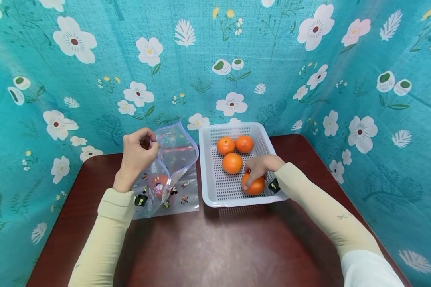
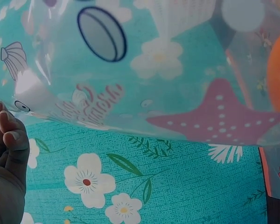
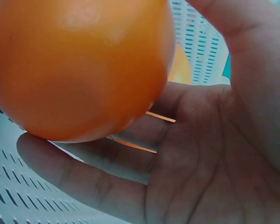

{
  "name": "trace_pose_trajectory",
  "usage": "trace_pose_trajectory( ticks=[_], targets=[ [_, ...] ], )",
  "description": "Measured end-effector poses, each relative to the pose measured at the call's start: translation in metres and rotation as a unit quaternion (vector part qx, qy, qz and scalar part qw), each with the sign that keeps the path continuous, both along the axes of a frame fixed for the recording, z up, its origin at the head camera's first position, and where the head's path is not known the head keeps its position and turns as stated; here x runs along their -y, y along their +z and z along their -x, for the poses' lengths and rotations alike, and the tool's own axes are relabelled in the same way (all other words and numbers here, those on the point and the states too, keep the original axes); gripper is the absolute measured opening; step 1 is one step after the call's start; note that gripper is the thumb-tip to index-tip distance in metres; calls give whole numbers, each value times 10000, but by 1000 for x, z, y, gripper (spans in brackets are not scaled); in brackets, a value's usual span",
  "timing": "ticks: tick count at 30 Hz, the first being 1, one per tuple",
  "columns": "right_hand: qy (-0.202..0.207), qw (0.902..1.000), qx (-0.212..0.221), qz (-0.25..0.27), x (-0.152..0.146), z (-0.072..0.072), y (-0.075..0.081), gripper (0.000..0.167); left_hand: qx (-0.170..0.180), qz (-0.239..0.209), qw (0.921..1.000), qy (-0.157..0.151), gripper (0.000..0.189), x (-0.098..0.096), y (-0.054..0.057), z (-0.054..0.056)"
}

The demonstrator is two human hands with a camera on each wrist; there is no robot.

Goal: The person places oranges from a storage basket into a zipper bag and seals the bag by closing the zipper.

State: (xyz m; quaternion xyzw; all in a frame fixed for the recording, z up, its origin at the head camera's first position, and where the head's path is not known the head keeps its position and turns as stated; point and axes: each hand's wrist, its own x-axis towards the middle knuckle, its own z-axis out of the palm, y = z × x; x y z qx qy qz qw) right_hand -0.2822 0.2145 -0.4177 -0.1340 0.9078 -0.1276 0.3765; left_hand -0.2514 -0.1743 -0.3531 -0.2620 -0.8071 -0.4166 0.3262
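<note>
My left hand (image 1: 138, 153) pinches the rim of a clear zip bag (image 1: 177, 157) with a purple edge, and the bag's mouth gapes. Inside the bag, low down, sits an orange (image 1: 159, 184). Printed sea pictures, among them a pink starfish (image 2: 219, 116), cover the bag's side in the left wrist view. Over the basket's near right part, my right hand (image 1: 259, 167) has its fingers curled round another orange (image 1: 254, 185). The right wrist view shows this orange (image 3: 79, 65) close up against the fingers. Three more oranges (image 1: 232, 163) lie farther back in the white basket (image 1: 209, 175).
The perforated basket stands on a dark red-brown table (image 1: 215, 247). A flat clear sheet with cartoon prints (image 1: 190, 199) lies under the zip bag, left of the basket. A teal flowered cloth (image 1: 201, 52) hangs behind the table and along both sides.
</note>
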Motion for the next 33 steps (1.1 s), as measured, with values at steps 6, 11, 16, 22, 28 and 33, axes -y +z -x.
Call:
trace_pose_trajectory(
  ticks=[6, 11, 16, 22, 28, 33],
  targets=[
    [-138, 9978, 202, 617, -7, -3, 5, 76, 35, -48, 10000, -16, 13, -2, -2, -1],
    [64, 9979, 35, 644, -7, -3, 15, 80, 37, -58, 10000, -36, 14, -4, -2, 0],
    [204, 9972, -383, 615, -6, -2, 25, 82, -4, -85, 10000, -39, 14, -2, -2, -1],
    [362, 9928, -737, 873, -2, 0, 36, 82, -55, -56, 10000, -35, 14, 0, 0, -1],
    [781, 9760, -1153, 1675, 2, 1, 46, 71, -76, -58, 9999, -57, 14, 0, -1, -1],
    [1002, 9567, -1521, 2272, 4, 1, 53, 65, -88, -73, 9999, -113, 15, -3, -5, 1]
  ],
)
